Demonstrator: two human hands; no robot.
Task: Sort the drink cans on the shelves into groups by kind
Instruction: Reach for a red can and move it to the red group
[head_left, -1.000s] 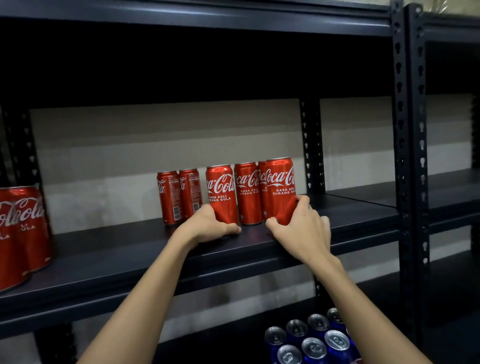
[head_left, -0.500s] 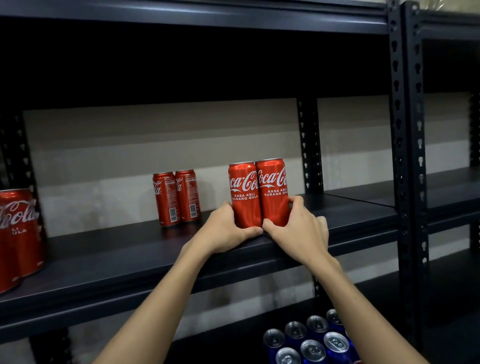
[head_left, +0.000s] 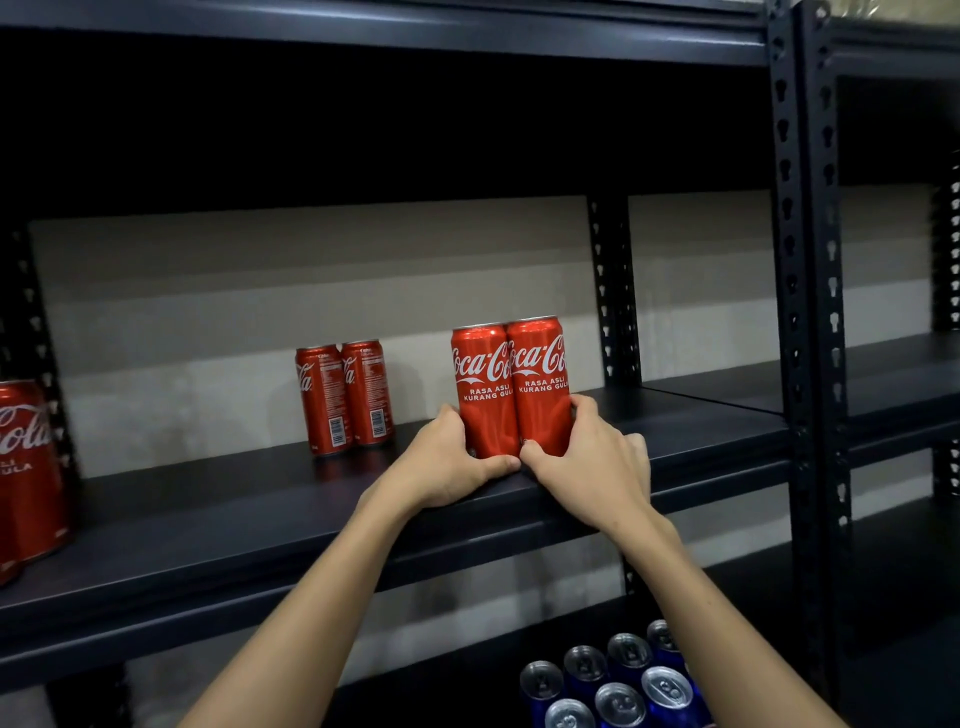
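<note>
While two red cola cans (head_left: 511, 387) are clasped together between the left hand (head_left: 447, 462) and right hand (head_left: 592, 457), fingers curled round them, tidy placement beside like cans seems called for next.

Blurred red cans (head_left: 26, 467), perhaps several, cropped left.

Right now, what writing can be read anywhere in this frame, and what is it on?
"Coca-Co" cut off, with "RASA ASLI KURANG GULA": left held can, gripped by the left hand.
"oca-Co", "RASA ASLI KURANG GUL" cut off: right held can, gripped by the right hand.
"Cola", "LI", "ULA", partly out of frame: can at the left edge.
Back pair of cans: small print and barcodes unreadable.
Blue cans: tops only, no text.
</note>
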